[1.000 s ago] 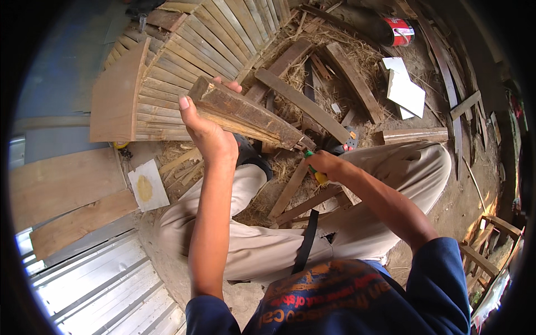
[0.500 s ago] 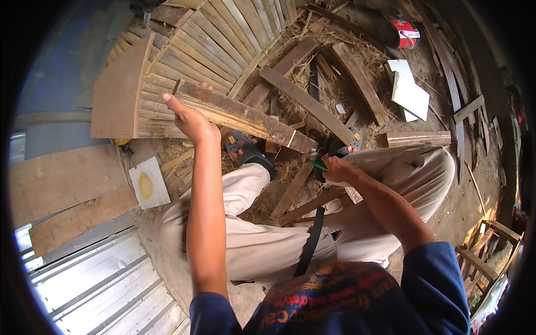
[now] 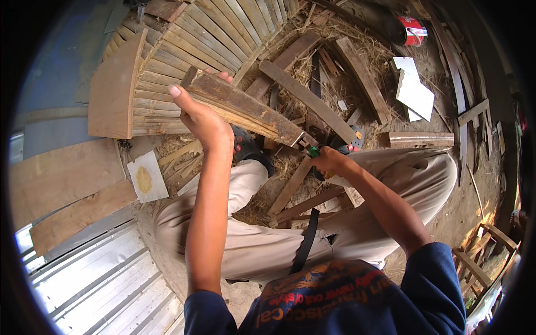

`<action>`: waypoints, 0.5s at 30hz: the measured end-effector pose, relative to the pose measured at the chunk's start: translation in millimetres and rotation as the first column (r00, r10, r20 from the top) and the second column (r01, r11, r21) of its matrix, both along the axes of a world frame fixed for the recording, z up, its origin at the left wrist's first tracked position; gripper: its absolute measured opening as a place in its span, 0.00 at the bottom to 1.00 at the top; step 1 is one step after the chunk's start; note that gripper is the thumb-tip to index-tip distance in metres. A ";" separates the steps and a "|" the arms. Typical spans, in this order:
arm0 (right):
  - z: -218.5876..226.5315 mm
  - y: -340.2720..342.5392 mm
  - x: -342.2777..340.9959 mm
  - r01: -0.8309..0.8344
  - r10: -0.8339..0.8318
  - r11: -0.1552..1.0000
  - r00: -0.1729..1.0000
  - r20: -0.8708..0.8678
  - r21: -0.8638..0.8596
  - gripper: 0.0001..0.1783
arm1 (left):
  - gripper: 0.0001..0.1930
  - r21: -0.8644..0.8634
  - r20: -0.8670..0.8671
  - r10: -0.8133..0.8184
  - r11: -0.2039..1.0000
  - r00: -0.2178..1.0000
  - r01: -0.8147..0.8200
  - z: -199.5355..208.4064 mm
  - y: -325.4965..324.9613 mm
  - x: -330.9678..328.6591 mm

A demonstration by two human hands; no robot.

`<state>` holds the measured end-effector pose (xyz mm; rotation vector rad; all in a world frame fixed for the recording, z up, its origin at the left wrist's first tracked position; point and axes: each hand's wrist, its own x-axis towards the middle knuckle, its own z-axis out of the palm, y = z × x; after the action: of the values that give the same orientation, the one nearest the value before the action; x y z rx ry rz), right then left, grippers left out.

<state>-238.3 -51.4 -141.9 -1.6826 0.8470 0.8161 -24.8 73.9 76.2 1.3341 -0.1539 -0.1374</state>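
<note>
My left hand [image 3: 204, 120] is wrapped around the upper left end of a dark, rough wooden plank [image 3: 245, 108], its thumb on the near side and fingertips showing past the far side. The plank slants down to the right over my feet, with split, paler wood along its near edge and a thin light band near its lower end. Closed at that lower end, my right hand [image 3: 330, 162] grips a green-handled tool [image 3: 314, 151]. Its metal part meets the plank's end; the exact kind of tool is too small to make out.
Several loose wooden pieces [image 3: 307, 100] lie on straw and dirt ahead of me. A slatted wooden structure [image 3: 206, 39] stands at the upper left, beside a plywood panel [image 3: 114, 92]. White broken board [image 3: 416, 97] and a red container [image 3: 413, 30] lie at the upper right.
My left hand and the plank's upper end have shifted slightly right. The right hand with the green-handled tool has moved a little left and up along the plank's lower end.
</note>
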 end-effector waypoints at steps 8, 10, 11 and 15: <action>-18.7 2.5 -1.7 -0.257 0.243 0.966 0.942 0.233 0.031 0.10 | 0.43 0.055 0.064 -0.027 0.998 0.998 0.023 6.0 -6.6 -22.8; -13.6 0.7 0.0 -0.123 0.091 0.976 0.980 0.174 0.181 0.12 | 0.43 0.079 0.069 -0.032 0.997 0.997 0.026 6.3 -6.8 -26.4; -9.1 -1.8 0.8 -0.144 0.107 0.966 0.979 0.175 0.214 0.11 | 0.43 0.088 0.070 -0.028 0.996 0.997 0.022 6.2 -6.6 -28.4; 14.2 -4.6 1.9 0.218 -0.207 0.915 0.976 -0.069 0.340 0.13 | 0.44 0.082 0.065 -0.058 0.995 0.996 0.052 3.7 -3.5 -36.5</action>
<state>-236.4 -56.0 -127.7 -1.2468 0.8363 0.7899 -61.4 70.4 79.9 1.4162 -0.2447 -0.1463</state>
